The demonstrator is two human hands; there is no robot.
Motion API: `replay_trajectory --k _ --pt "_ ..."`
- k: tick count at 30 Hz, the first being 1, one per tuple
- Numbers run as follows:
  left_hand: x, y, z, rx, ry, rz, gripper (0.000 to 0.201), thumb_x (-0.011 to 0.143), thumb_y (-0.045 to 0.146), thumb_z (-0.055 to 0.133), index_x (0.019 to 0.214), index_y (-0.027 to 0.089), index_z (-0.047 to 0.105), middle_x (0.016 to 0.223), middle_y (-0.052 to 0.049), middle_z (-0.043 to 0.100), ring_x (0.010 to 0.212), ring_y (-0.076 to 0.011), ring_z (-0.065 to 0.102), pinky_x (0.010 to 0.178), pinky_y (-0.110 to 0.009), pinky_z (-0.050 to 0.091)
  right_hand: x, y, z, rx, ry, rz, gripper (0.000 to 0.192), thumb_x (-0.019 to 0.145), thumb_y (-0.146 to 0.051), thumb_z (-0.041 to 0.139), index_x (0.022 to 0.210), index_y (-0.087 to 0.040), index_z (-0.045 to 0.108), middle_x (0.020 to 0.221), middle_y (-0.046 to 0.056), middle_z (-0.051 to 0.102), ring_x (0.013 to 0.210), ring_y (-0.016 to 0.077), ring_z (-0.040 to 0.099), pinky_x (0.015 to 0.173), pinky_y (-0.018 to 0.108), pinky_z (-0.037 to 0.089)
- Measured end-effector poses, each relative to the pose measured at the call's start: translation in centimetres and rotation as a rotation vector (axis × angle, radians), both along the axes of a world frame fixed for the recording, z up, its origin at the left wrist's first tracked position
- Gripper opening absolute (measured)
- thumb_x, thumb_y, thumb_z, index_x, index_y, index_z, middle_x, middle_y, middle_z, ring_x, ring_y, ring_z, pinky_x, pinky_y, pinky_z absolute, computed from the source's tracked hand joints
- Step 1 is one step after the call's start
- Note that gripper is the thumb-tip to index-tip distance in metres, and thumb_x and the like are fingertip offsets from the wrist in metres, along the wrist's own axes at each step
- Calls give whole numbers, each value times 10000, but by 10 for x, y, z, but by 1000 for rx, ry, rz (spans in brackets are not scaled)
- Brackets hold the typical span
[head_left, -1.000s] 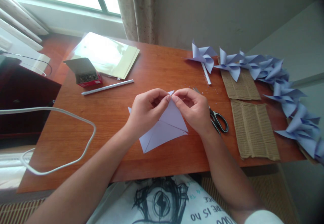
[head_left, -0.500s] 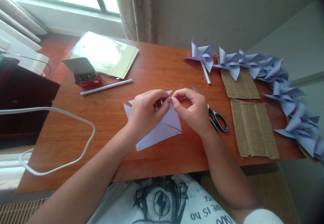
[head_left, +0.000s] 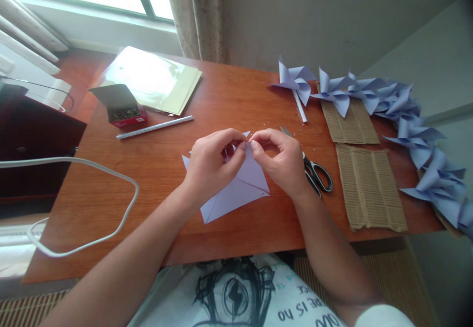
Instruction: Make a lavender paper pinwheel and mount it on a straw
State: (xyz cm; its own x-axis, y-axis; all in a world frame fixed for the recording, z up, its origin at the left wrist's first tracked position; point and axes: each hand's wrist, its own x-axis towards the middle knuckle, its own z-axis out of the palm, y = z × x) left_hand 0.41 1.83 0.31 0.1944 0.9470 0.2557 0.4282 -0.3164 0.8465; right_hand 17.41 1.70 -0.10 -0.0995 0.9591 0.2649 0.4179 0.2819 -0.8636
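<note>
A pale lilac paper sheet (head_left: 236, 199), cut inward along its diagonals, lies in front of me with small dark dots near some corners. My left hand (head_left: 218, 157) is over its left part, thumb and forefinger pinched at the paper's far edge. Close beside it, my right hand (head_left: 279, 157) pinches at the same edge, the two sets of fingertips nearly touching. The fingers cover part of the sheet, including its middle. Just right of my right hand lie black-handled scissors (head_left: 318, 177), partly hidden behind it.
Finished paper pinwheels (head_left: 334, 90) line the right side, near corrugated cardboard pieces (head_left: 371, 186). At the left are a small red box (head_left: 127, 115) of metal bits, a rolled paper stick (head_left: 155, 127), a folder stack (head_left: 158, 81) and a looped white cable (head_left: 131, 204).
The paper sheet has shifted and turned slightly, its near corners moving a little right and toward me. My left fingertips have drawn slightly away from the right ones.
</note>
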Motion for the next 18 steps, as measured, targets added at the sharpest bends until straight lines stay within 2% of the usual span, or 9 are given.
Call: replay_trajectory --k 3,7,18 --pt "0 0 0 -3 -31 -3 108 838 179 603 901 175 690 738 -16 675 627 -123 564 594 -232 452 0 0 0 25 -28 7 75 879 -190 635 852 -234 690 842 -6 735 784 161 686 746 307 568" --pt "1 0 0 1 -22 19 42 831 208 641 833 176 668 718 -12 671 607 -117 549 580 -233 446 1 0 2 58 -61 30 84 880 -181 634 851 -240 686 841 -7 734 779 162 680 741 310 561" --pt "1 0 0 -9 -17 36 117 833 167 593 872 172 703 720 -15 692 612 -120 591 605 -233 471 2 0 2 76 -58 10 97 874 -153 644 845 -233 691 831 -11 732 779 158 684 743 302 555"
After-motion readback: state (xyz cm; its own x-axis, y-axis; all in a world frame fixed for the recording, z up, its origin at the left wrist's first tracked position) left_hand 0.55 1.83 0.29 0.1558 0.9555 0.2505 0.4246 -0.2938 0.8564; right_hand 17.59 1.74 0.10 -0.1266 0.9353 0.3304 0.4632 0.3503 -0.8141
